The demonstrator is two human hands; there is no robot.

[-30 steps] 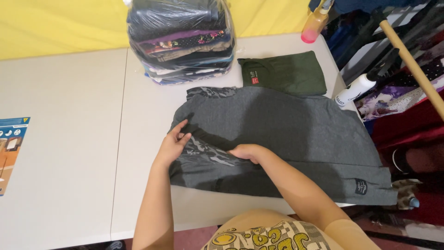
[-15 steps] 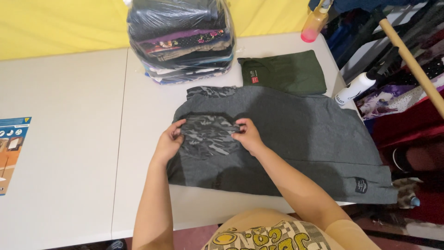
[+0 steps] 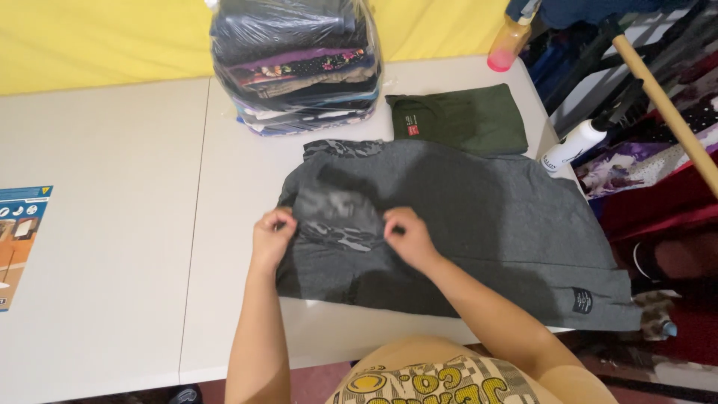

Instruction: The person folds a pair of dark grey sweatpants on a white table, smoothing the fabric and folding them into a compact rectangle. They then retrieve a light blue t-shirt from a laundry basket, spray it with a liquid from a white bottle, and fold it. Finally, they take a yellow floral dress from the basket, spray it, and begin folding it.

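Hands work side by side on a dark grey shirt (image 3: 479, 224) spread flat across the white table (image 3: 224, 194); the left hand (image 3: 271, 238) sits at the garment's left edge, knuckles up, fingers curled in and pinching a fold of the grey cloth near the sleeve; the right hand (image 3: 407, 236) lies a little way to its right, also curled, thumb and fingertips closed on the same raised strip of fabric; between the two hands the patterned sleeve part (image 3: 336, 217) is lifted off the shirt's body and looks blurred. Both forearms reach up from the bottom of the view, the left one nearly straight, the right one slanting in from the lower right; both wrists are low, close to the cloth. The shirt covers the right half of the table, its hem running off toward the table's right edge, with a small dark label (image 3: 583, 300) near the lower right corner.

Beyond the shirt lies a folded dark green garment (image 3: 464, 118), just beside its upper edge; to the left of that stands a clear plastic bag of folded clothes (image 3: 295, 63). A white bottle (image 3: 572, 146) lies at the table's right edge, and a pink-based bottle (image 3: 508, 41) stands at the far corner. A blue printed sheet (image 3: 19, 239) lies at the far left.
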